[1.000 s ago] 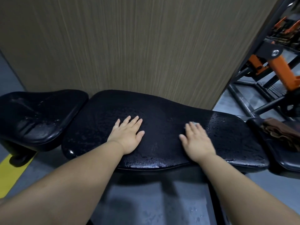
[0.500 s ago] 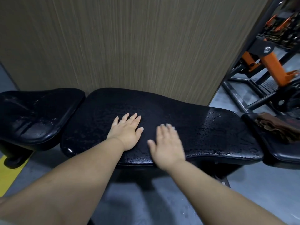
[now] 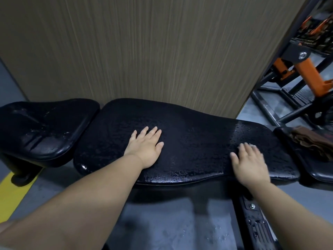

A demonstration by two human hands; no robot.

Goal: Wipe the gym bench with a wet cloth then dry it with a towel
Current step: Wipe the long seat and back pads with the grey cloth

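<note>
The black gym bench pad [image 3: 189, 134] stretches across the view, beaded with water drops. My left hand [image 3: 145, 148] lies flat on its middle, fingers straight and spread. My right hand [image 3: 249, 164] presses flat on the pad's right part, blurred by motion, with a small pale cloth [image 3: 253, 146] just peeking out past its fingertips; most of the cloth is hidden under the palm. A brown towel [image 3: 311, 141] lies crumpled on the separate black pad [image 3: 324, 175] at the far right.
A black seat pad [image 3: 41, 127] sits to the left. A wood-grain wall panel [image 3: 144, 51] stands right behind the bench. Orange and black machine frames [image 3: 306, 69] fill the right background. The grey floor [image 3: 171, 228] below is spotted with water, with a yellow stripe [image 3: 10, 195] at left.
My right hand slid left across the pad to beside my left hand, then back out to the right end. My left hand stayed put.
</note>
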